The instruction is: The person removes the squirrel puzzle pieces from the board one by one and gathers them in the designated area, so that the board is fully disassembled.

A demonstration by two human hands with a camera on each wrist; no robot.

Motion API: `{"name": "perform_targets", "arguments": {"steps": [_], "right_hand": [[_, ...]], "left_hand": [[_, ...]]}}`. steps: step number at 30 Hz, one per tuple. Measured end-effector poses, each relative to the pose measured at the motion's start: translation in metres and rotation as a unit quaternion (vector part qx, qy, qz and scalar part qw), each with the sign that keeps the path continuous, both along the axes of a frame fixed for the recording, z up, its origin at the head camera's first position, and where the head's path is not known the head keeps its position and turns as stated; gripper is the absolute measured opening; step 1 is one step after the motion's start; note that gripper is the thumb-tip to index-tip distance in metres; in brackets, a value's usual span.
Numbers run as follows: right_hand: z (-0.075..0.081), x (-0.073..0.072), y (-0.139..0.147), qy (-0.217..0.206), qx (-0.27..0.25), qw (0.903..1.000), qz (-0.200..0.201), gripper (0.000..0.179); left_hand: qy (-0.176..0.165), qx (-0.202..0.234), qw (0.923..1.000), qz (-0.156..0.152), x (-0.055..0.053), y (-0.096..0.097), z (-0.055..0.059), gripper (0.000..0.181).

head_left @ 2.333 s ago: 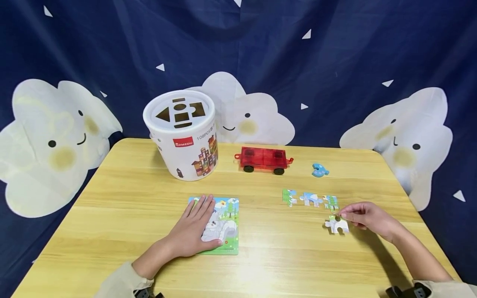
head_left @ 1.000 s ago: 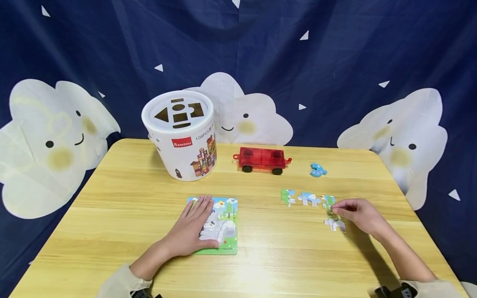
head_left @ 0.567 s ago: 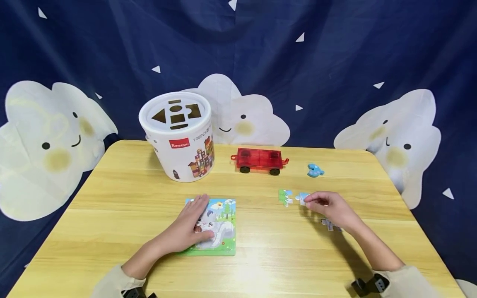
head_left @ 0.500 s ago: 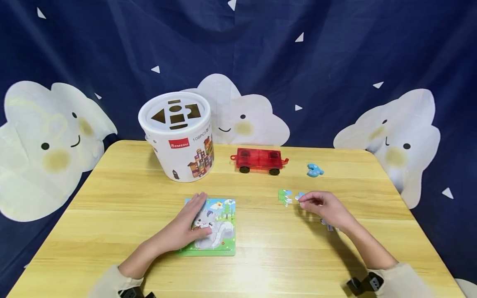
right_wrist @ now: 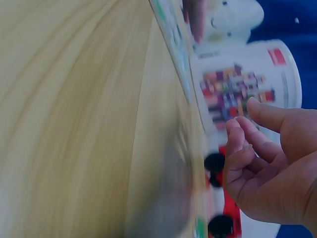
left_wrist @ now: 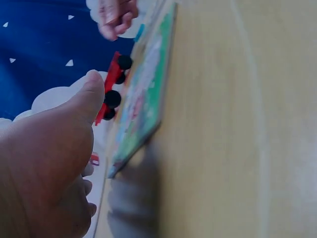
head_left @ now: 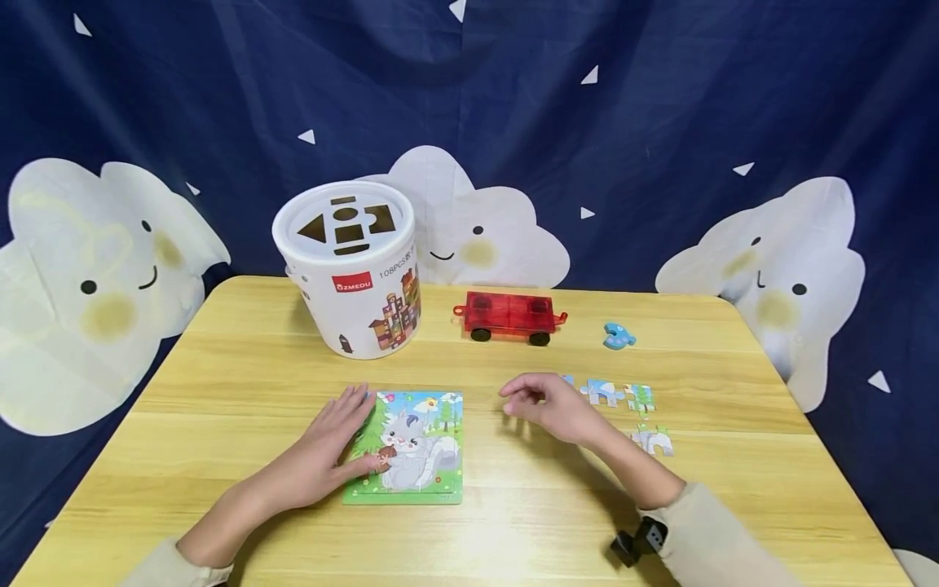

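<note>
A square squirrel jigsaw puzzle (head_left: 433, 452) with a green border lies flat on the table. My left hand (head_left: 323, 448) is at its left side, fingers extended, with the thumb overlapping the picture in the head view; the left wrist view has this hand (left_wrist: 54, 153) beside the board's edge. Right of the puzzle, my right hand (head_left: 561, 408) hovers over the table with loosely bent fingers. Nothing shows between its thumb and fingertips (right_wrist: 237, 129) in the right wrist view. Behind that hand lie loose jigsaw pieces (head_left: 603, 392), one of them mostly hidden by it.
A white block bucket (head_left: 352, 297) with shape cutouts in its lid stands at the back left. Beside it sit a red toy wagon (head_left: 509, 314) and a small blue fish-shaped piece (head_left: 619, 336). More jigsaw pieces (head_left: 653, 441) lie at the right, near my right forearm.
My right hand has moved left, from the loose pieces toward the puzzle. My left hand has slid left, uncovering most of the squirrel picture. The loose pieces remain on the table.
</note>
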State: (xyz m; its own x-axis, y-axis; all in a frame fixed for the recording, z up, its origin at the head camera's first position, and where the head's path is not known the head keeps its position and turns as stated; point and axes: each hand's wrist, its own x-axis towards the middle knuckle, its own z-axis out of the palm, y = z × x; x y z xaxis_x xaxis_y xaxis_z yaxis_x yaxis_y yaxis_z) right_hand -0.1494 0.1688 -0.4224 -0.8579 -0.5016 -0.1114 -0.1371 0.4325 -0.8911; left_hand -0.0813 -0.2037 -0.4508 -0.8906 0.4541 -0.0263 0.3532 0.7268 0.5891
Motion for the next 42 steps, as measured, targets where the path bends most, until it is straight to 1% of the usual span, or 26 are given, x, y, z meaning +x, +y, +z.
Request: {"name": "perform_targets", "arguments": {"steps": [4, 6, 9, 12, 16, 22, 29, 36, 42], "right_hand": [[-0.001, 0.0, -0.03, 0.005, -0.002, 0.9998, 0.02, 0.024], [-0.002, 0.0, -0.043, 0.013, -0.004, 0.9994, 0.032, 0.024], [-0.004, -0.001, -0.061, 0.018, -0.012, 0.9987, 0.046, 0.023], [-0.007, 0.0, -0.076, 0.012, -0.017, 0.9981, 0.057, 0.022], [-0.01, 0.001, -0.09, 0.013, 0.0, 0.9977, 0.066, 0.022], [-0.014, 0.002, -0.102, 0.024, 0.032, 0.996, 0.08, 0.021], [-0.02, 0.004, -0.11, 0.022, 0.068, 0.9936, 0.088, 0.023], [-0.022, 0.004, -0.115, 0.011, 0.074, 0.9939, 0.081, 0.028], [-0.02, 0.005, -0.12, 0.003, 0.077, 0.9946, 0.069, 0.027]], "left_hand": [[0.021, -0.025, 0.9993, -0.016, 0.003, 0.002, -0.006, 0.087], [0.032, -0.03, 0.9987, -0.024, 0.004, 0.003, -0.01, 0.086], [0.04, -0.034, 0.9981, -0.033, 0.006, 0.005, -0.014, 0.087], [0.044, -0.045, 0.9973, -0.037, 0.008, 0.005, -0.016, 0.09], [0.053, -0.07, 0.9954, -0.038, 0.01, 0.007, -0.019, 0.095], [0.054, -0.083, 0.9945, -0.033, 0.011, 0.011, -0.019, 0.097], [0.049, -0.085, 0.9948, -0.027, 0.012, 0.014, -0.019, 0.097], [0.046, -0.086, 0.9948, -0.028, 0.011, 0.014, -0.021, 0.098], [0.047, -0.09, 0.9944, -0.029, 0.011, 0.015, -0.021, 0.098]]}}
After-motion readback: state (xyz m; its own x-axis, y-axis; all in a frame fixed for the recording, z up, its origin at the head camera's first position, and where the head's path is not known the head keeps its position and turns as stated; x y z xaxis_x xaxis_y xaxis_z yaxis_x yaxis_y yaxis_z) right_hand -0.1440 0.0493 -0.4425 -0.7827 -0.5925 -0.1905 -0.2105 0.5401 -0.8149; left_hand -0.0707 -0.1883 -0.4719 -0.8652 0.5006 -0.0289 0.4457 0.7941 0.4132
